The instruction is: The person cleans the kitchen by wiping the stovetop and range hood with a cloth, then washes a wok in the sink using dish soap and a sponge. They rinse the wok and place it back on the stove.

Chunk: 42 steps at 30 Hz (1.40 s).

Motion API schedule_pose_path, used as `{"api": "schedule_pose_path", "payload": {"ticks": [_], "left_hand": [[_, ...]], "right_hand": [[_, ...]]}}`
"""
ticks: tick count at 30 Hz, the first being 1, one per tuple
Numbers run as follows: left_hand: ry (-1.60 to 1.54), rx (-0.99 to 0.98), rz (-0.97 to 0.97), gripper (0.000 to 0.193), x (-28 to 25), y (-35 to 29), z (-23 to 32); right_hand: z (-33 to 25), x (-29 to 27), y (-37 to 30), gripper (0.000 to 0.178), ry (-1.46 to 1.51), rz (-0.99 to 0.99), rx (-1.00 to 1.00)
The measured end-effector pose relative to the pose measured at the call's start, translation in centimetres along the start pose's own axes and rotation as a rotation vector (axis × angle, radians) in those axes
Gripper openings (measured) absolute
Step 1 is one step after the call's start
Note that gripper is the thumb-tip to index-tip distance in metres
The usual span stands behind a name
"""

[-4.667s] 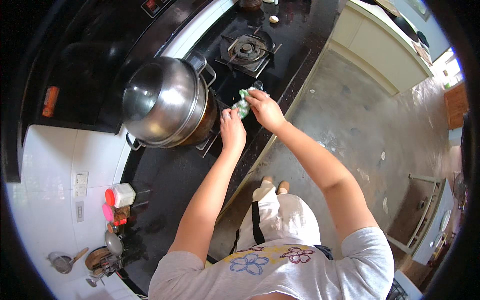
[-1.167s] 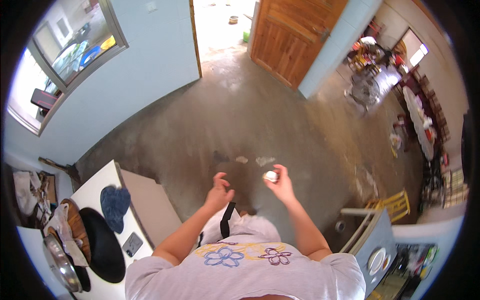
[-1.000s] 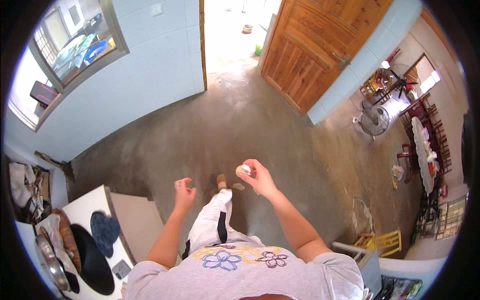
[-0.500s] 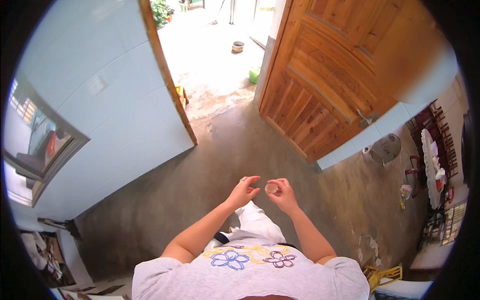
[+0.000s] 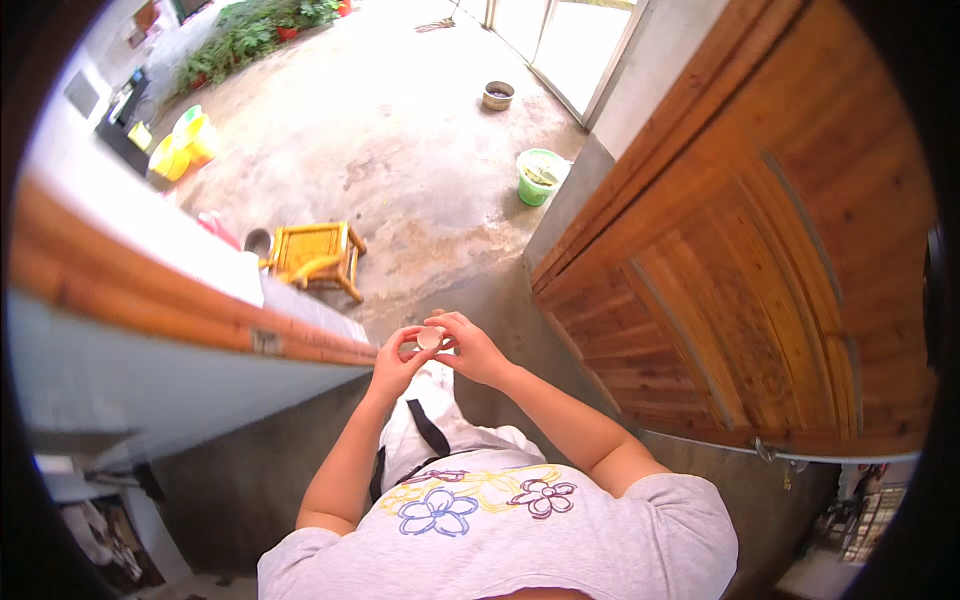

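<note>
Both my hands meet in front of my white trousers (image 5: 455,437), around a small pale round thing (image 5: 429,339) that looks like an open eggshell or a tiny cup. My left hand (image 5: 394,362) is closed on its left side, with fingers and thumb curved around it. My right hand (image 5: 470,348) grips it from the right, fingers bent over the top. A small brownish shape (image 5: 437,313) shows just beyond the right fingers; I cannot tell what it is.
A wooden door (image 5: 740,290) stands open on my right, with a wooden door frame (image 5: 200,310) on my left. Outside are a yellow bamboo chair (image 5: 315,250), a green bucket (image 5: 541,172), a metal pot (image 5: 497,95), yellow buckets (image 5: 187,147) and potted plants (image 5: 255,38).
I have moved forward into the doorway, and more of the yard shows. My hands, apart before with the round thing in the right one, have come together around it.
</note>
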<state>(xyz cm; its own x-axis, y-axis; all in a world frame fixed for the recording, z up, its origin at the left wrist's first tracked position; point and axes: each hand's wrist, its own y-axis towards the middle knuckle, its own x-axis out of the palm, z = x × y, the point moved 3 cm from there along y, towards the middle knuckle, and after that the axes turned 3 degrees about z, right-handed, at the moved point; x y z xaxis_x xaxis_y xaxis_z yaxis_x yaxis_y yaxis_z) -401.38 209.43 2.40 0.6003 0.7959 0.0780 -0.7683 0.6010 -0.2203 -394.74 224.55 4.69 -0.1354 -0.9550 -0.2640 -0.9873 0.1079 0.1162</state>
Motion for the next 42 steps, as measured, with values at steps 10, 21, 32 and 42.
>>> {"api": "schedule_pose_path", "payload": {"ticks": [10, 21, 32, 42], "left_hand": [[0.239, -0.047, -0.250, 0.044, 7.7, 44.2, 1.7], [0.532, -0.066, -0.147, 0.045, 15.6, 79.5, -9.3], [0.844, 0.008, -0.491, 0.051, 27.7, 101.6, -19.9], [1.349, 0.102, -1.119, 0.061, 27.6, 95.5, -18.1]], "right_hand": [[16.3, -20.7, 23.5, 0.058, 0.146, 0.404, 0.380], [37.4, -38.1, 42.0, 0.040, -0.461, 0.731, 0.681], [49.8, -45.8, 48.5, 0.052, -0.013, 0.928, 1.045], [40.9, -35.3, 44.3, 0.045, 0.146, 1.213, 1.069]]}}
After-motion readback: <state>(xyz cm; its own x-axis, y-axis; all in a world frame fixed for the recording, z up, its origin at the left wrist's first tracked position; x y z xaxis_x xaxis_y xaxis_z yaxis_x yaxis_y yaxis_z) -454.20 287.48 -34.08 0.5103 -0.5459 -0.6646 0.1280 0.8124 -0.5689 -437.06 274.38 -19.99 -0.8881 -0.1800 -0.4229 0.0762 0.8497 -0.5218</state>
